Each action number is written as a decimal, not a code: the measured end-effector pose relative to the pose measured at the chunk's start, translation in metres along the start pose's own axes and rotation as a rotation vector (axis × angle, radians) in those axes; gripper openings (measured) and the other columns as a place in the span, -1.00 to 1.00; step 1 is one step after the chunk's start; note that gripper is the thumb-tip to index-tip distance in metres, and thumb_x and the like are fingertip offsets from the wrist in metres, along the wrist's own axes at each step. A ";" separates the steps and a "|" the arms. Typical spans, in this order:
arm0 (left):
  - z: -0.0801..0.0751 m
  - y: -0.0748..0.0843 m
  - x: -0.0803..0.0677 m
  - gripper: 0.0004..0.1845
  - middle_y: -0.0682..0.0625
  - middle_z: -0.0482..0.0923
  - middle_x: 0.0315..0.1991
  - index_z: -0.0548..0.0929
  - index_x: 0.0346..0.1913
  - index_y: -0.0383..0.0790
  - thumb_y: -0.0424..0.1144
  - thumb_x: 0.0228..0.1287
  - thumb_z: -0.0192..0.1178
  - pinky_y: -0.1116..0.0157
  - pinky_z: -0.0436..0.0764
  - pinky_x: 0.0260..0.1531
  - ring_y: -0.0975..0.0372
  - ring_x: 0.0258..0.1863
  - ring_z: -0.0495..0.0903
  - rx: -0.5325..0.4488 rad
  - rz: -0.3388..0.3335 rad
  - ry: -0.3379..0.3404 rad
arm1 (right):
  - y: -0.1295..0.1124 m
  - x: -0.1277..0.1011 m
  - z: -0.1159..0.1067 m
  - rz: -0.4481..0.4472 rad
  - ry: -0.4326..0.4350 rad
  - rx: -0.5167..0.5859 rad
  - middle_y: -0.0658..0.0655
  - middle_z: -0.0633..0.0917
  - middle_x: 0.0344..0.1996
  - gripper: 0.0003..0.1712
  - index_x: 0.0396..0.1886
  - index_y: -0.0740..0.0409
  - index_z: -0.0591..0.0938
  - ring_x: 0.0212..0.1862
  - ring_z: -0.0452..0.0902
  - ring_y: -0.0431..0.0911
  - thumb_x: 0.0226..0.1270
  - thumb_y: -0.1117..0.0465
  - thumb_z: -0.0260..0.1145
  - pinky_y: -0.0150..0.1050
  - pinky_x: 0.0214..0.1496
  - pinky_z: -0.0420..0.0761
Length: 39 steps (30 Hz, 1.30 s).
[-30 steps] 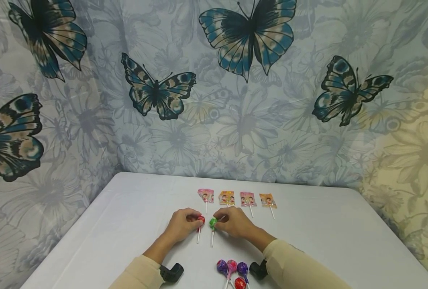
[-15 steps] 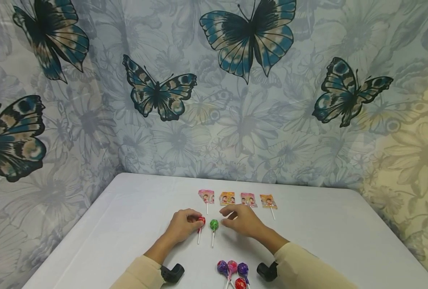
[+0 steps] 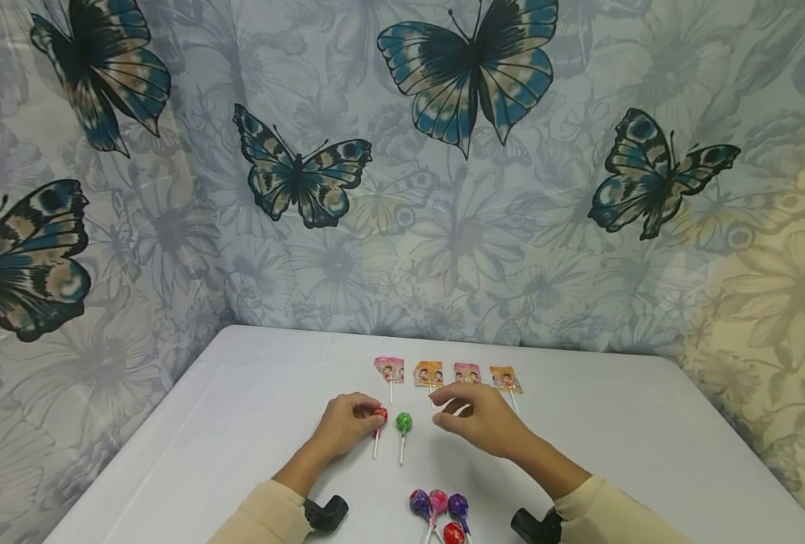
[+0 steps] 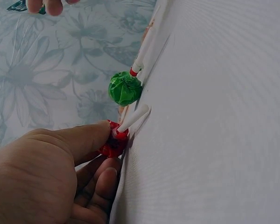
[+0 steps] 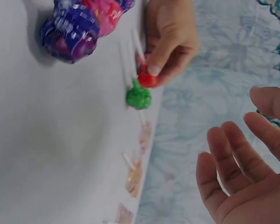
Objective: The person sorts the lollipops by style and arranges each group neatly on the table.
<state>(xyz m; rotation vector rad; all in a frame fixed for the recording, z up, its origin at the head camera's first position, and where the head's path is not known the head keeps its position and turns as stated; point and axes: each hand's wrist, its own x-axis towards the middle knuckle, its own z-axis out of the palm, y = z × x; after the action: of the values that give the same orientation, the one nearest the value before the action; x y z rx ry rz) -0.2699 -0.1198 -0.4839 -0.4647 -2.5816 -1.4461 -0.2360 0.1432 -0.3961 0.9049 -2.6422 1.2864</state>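
- My left hand [image 3: 344, 425] rests on the white table [image 3: 647, 446], its thumb and fingertips pinched on the head of the red lollipop [image 3: 380, 415]; the left wrist view shows the thumb [image 4: 84, 137] pressed on top of the red wrapper and the white stick pointing away from the hand along the table.
- The green lollipop [image 3: 403, 422] lies free just beside the red one, head toward the wall and stick toward me, with no hand on it.
- My right hand [image 3: 477, 418] hovers a little above the table, to the right of the green lollipop; its fingers [image 5: 233, 158] are spread apart, loosely bent, and hold nothing.
- Past both hands a row of four flat wrapped lollipops [image 3: 446, 375] lies near the table's far edge, and my right hand covers part of their sticks.
- Near my edge of the table a cluster of purple, pink and red lollipops [image 3: 439, 510] lies together; from the blurred right wrist view I cannot tell how many there are.
- A curtain [image 3: 443, 189] printed with butterflies hangs behind the table.
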 end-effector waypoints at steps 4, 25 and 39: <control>0.000 0.000 0.000 -0.82 0.14 0.53 -0.49 0.74 -0.23 -0.27 -0.31 0.09 0.43 0.36 0.47 -0.48 0.30 -0.48 0.46 0.005 -0.003 -0.001 | -0.007 -0.011 -0.007 -0.014 0.015 0.037 -0.06 0.69 -0.19 -0.77 -0.11 0.05 0.70 -0.23 0.62 -0.18 0.24 0.16 0.42 -0.24 -0.20 0.61; 0.000 -0.002 0.000 -0.81 0.13 0.54 -0.47 0.74 -0.21 -0.27 -0.30 0.09 0.44 0.35 0.47 -0.47 0.28 -0.46 0.47 0.000 -0.004 -0.005 | -0.030 -0.066 -0.008 -0.238 0.164 0.106 -0.07 0.67 -0.16 -0.67 -0.02 -0.01 0.66 -0.19 0.59 -0.13 0.23 0.35 0.39 -0.21 -0.21 0.60; 0.001 -0.003 0.000 -0.80 0.14 0.54 -0.48 0.74 -0.21 -0.27 -0.30 0.09 0.43 0.35 0.48 -0.48 0.29 -0.48 0.47 0.006 0.001 0.000 | -0.015 -0.085 0.007 -0.063 0.175 0.096 -0.12 0.67 -0.16 -0.75 -0.06 -0.04 0.66 -0.21 0.58 -0.20 0.26 0.18 0.40 -0.20 -0.21 0.59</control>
<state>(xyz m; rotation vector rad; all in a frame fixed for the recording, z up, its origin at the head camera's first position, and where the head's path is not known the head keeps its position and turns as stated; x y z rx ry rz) -0.2708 -0.1205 -0.4865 -0.4657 -2.5840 -1.4379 -0.1561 0.1713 -0.4162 0.8380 -2.4196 1.4184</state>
